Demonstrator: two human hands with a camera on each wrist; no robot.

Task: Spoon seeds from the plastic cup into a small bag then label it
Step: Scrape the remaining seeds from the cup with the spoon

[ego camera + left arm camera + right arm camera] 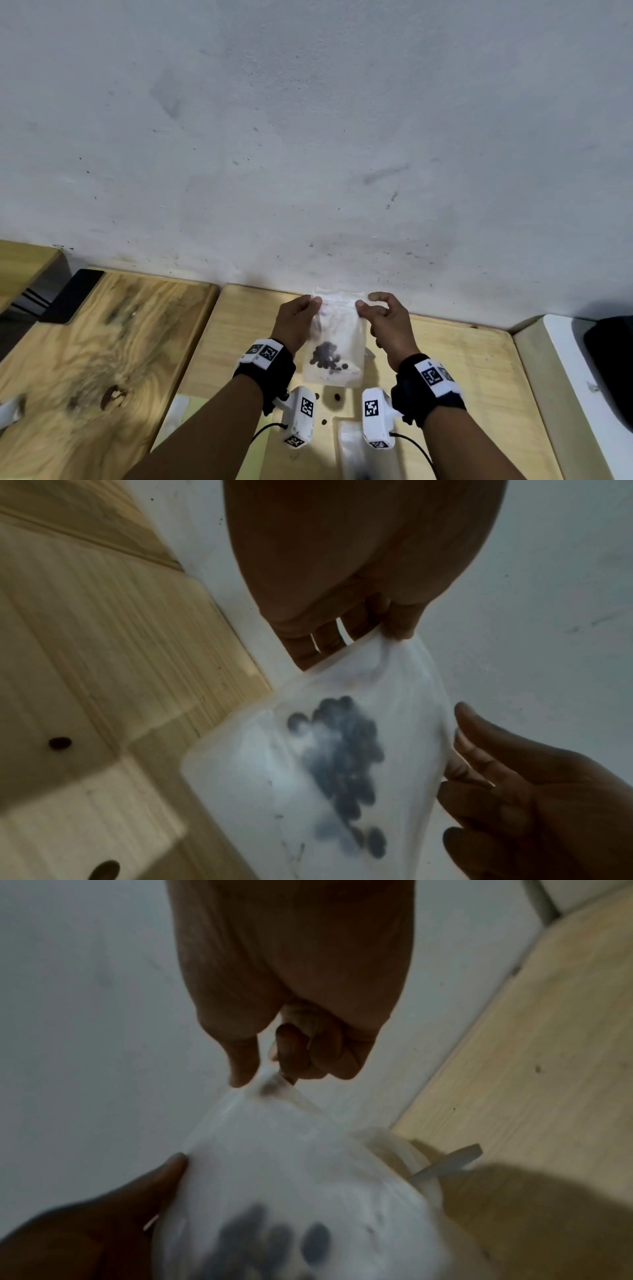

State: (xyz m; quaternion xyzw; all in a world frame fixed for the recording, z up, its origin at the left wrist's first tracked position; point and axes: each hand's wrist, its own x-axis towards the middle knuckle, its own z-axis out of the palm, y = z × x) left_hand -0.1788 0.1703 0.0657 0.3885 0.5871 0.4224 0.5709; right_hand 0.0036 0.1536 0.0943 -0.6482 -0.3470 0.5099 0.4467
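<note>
Sealing stage, by the look of it: both hands hold the bag (334, 342) up in front of the wall (308, 120), above the bench (462, 377). Left hand (296, 323) pinches the top-left corner, right hand (385, 323) pinches the top-right, fingers (240, 1064) and thumb clamped on the strip at the mouth.

Progress: seeds (327, 356) are in the bag, so spooning looks done or close to it. Can't tell if the mouth is fully closed. No label visible on the bag, so labelling looks still to do. A few stray seeds (337, 397) lie on the bench under the bag.

Materials:
- Bag: thin, clear-to-frosted plastic, flat rectangle, limp, slightly creased, with a ridge near the top that reads as a press seal.
- Seeds: dark, small, flattish ovals, bunched low in the bag.
- Bench: pale wood, fine straight grain; the panel to the left is darker with knots.
- Wall: matte, grey-white, scuffed.
- Behind the bag in the right wrist view, something whitish with a pale flat handle sticking out, probably cup and spoon; too blurred to confirm.
</note>
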